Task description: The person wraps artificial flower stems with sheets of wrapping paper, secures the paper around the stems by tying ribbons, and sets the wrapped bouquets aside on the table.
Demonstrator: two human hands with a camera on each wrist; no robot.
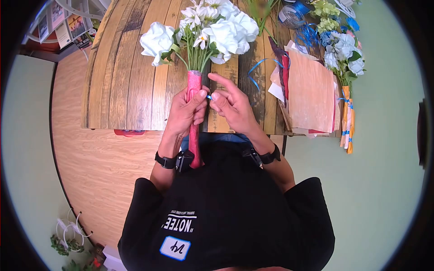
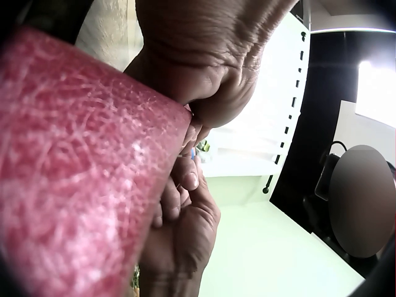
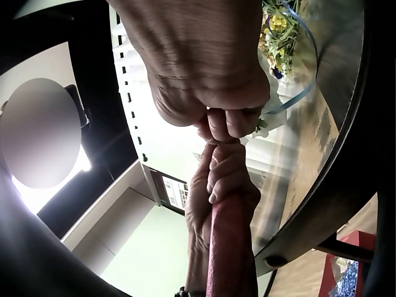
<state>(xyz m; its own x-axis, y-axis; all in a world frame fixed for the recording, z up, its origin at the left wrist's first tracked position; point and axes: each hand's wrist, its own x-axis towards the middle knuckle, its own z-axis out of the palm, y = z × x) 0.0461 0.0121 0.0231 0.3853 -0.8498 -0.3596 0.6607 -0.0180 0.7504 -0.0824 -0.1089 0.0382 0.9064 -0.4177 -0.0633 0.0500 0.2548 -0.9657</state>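
A bouquet of white flowers (image 1: 228, 36) has its stems wrapped in a pink-red sleeve (image 1: 194, 135), which hangs past the table's near edge. The left hand (image 1: 184, 110) grips this sleeve below its top, thumb uppermost. Close beside it, the right hand (image 1: 235, 108) pinches a short piece of blue ribbon (image 1: 209, 96) between thumb and a finger, index finger extended. In the left wrist view the pink wrapping (image 2: 86, 173) fills the left side. The right wrist view has the right hand (image 3: 204, 68) above the left hand (image 3: 226, 179), fingertips meeting; the ribbon's ends are hidden there.
On the wooden table (image 1: 135, 90), a stack of wrapping paper (image 1: 312, 90) lies to the right, with a loose blue ribbon (image 1: 254, 74) beside it. A second bouquet (image 1: 344, 49) lies at the right edge, its wrapped stems overhanging. Ribbon spools (image 1: 290, 17) stand at the back right.
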